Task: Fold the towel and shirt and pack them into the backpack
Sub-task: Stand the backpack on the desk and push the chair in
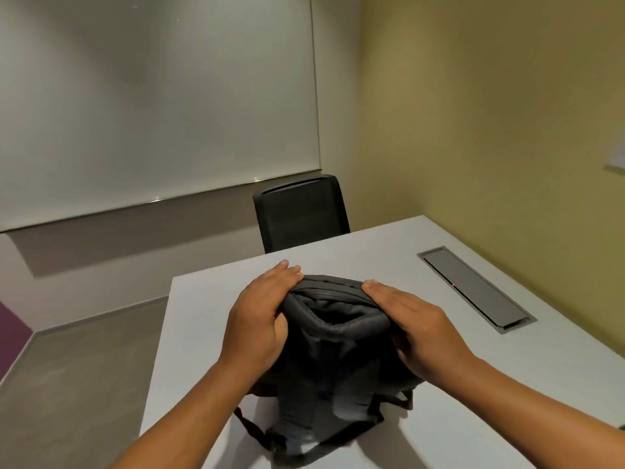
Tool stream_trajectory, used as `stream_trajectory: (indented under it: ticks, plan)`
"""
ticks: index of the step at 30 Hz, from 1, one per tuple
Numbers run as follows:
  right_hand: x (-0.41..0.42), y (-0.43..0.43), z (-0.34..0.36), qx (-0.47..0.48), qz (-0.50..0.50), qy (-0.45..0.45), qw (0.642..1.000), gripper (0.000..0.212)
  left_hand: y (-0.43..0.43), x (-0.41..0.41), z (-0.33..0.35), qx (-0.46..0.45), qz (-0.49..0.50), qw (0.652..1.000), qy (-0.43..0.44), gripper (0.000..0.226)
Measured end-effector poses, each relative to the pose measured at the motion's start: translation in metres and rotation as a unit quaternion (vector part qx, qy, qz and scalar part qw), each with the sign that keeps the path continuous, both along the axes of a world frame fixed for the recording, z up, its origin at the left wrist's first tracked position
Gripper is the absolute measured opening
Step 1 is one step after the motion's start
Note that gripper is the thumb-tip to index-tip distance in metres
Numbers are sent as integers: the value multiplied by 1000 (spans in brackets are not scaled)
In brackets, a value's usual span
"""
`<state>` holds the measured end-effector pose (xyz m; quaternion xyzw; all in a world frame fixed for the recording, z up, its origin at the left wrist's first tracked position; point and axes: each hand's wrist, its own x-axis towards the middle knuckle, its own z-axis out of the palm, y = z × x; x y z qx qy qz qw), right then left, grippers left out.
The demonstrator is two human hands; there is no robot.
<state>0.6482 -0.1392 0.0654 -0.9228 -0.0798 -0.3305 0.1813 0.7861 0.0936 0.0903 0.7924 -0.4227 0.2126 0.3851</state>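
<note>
A dark grey backpack point(334, 367) stands upright on the white table point(389, 252) in front of me. My left hand point(260, 319) grips its upper left side, fingers over the top edge. On the upper right side my right hand point(416, 330) presses and holds, with its fingers flat along the top. The padded top rim sags into a dark fold between my hands. A strap point(250, 424) trails on the table at the lower left. No towel or shirt is visible.
A black office chair point(301, 211) stands at the table's far edge. A grey cable hatch point(473, 286) is set into the table at the right. The yellow wall runs close on the right, and the floor lies to the left.
</note>
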Motion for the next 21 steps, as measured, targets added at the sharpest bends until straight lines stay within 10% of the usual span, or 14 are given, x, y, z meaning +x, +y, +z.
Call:
stream_trajectory:
  ticks: [21]
  plan:
    - [-1,-43,39,-42,-120,-52,991,47,-84,56,22,-16,-194,981,-17,69]
